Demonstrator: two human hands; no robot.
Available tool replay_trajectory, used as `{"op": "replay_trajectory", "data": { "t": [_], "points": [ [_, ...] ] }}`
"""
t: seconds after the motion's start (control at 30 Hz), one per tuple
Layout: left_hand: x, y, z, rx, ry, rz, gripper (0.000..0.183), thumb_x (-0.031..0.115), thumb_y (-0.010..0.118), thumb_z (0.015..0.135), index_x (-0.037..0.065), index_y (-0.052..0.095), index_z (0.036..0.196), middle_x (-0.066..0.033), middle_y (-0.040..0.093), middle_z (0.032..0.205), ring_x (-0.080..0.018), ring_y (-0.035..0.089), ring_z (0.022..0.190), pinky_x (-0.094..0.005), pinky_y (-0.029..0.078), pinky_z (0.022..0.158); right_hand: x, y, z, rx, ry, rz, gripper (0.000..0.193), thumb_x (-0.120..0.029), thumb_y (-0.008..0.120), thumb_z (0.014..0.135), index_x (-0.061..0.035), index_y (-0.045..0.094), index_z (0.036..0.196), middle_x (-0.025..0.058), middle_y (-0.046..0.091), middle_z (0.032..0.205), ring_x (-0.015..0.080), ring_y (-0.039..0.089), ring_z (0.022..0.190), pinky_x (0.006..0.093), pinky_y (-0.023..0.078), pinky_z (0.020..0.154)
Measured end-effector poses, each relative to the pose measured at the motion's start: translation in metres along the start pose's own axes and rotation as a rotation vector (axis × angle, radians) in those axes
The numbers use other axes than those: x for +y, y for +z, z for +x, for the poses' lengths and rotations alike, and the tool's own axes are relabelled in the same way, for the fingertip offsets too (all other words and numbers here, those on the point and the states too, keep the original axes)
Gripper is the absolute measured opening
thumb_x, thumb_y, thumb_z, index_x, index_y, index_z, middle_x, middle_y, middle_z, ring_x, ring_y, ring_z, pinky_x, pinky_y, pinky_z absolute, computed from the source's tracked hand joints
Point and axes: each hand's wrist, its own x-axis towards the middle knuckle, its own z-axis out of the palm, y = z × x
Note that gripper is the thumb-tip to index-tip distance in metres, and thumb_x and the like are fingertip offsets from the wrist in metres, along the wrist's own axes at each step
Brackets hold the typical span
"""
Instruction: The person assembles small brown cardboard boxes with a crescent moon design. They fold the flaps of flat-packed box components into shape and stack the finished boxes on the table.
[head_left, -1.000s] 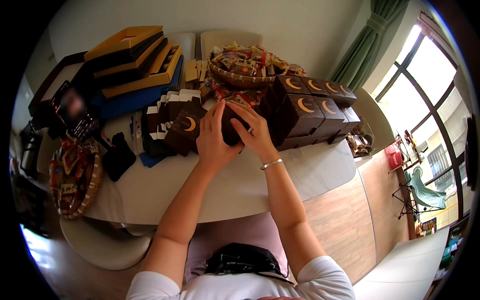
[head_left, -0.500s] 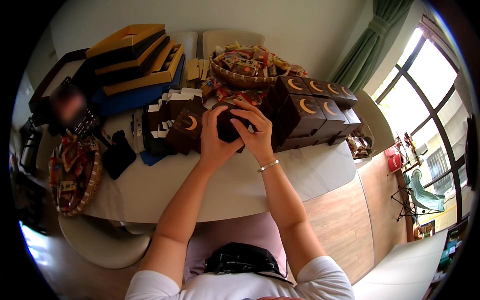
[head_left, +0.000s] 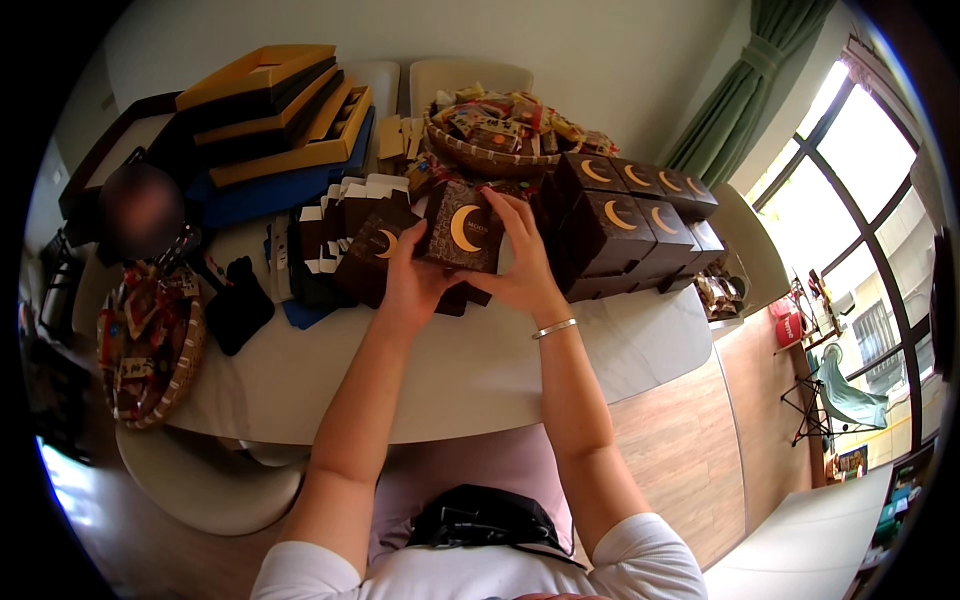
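Between my two hands is a small dark brown gift box (head_left: 460, 228) with a gold crescent moon on its face. My left hand (head_left: 412, 275) grips its left side and lower edge. On the other side my right hand (head_left: 520, 265) has its fingers at the top right corner and the thumb near the bottom edge. Flattened dark box blanks (head_left: 368, 255) with a crescent print lie just left of the held box. To the right stands a stack of finished moon boxes (head_left: 612, 225), piled in rows.
Behind is a wicker basket (head_left: 500, 157) heaped with wrapped snacks; another basket (head_left: 190, 370) sits at the left table edge. Yellow-and-black trays (head_left: 270, 125) are piled at the back left. A black pouch (head_left: 243, 305) lies on the white table (head_left: 470, 385). A person (head_left: 145, 215) is at the far left.
The box has turned in my hands so its crescent face now shows. My hands have spread apart, the left to its lower left, the right to its right side.
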Motion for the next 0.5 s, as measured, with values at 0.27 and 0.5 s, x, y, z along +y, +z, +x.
{"op": "replay_trajectory", "data": {
  "t": [0.27,0.5],
  "points": [
    [-0.012,-0.005,0.005,0.098,0.186,0.285,0.073,0.02,0.069,0.092,0.012,0.026,0.15,-0.0117,0.052,0.134,-0.0207,0.059,0.117,-0.0393,0.058,0.088,0.002,-0.003,0.001,0.09,-0.054,-0.086,0.097,-0.004,0.087,0.062,-0.0139,0.041,0.147,0.0159,0.03,0.151,0.0356,0.044,0.134,0.0415,0.047,0.105],
    [-0.023,0.021,-0.004,0.062,0.442,0.388,0.074,0.026,0.052,0.103,0.017,0.002,0.158,-0.0136,0.045,0.14,-0.0234,0.055,0.12,-0.0386,0.053,0.091,-0.007,0.004,-0.007,0.22,-0.06,-0.115,0.079,-0.006,0.082,0.076,-0.0084,0.045,0.145,0.0123,0.052,0.137,0.0224,0.058,0.12,0.0325,0.057,0.085]
  ]
}}
